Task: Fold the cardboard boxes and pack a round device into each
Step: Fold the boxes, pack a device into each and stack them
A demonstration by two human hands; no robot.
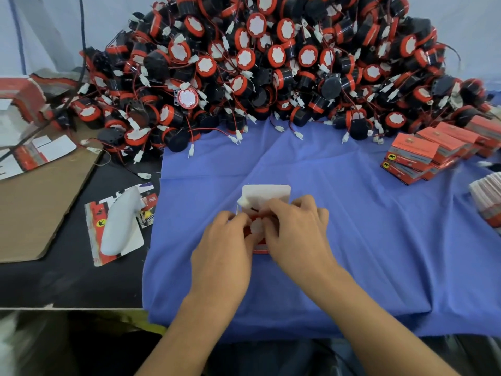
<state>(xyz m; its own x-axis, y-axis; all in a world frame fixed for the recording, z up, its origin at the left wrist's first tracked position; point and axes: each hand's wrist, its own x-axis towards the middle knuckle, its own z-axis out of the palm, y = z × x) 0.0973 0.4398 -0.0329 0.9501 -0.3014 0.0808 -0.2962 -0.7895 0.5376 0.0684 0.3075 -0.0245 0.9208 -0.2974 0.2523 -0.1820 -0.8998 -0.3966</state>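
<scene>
A small cardboard box (267, 193), white inside and red outside, lies on the blue cloth (352, 213) with its top flap open and pointing away from me. My left hand (223, 251) grips its left side. My right hand (296, 229) curls over its right side, fingertips at the opening. Between my fingers shows a round device's white connector (256, 226) with red and black parts in the box mouth. A huge pile of round black-and-red devices (271, 63) with wires fills the back of the table.
Closed red boxes (433, 150) are stacked at the right. Flat box blanks (488, 202) sit at the far right edge. On the left lie a brown cardboard sheet (40, 207), flat printed blanks (35, 153) and a white tool (119, 221) on a blank.
</scene>
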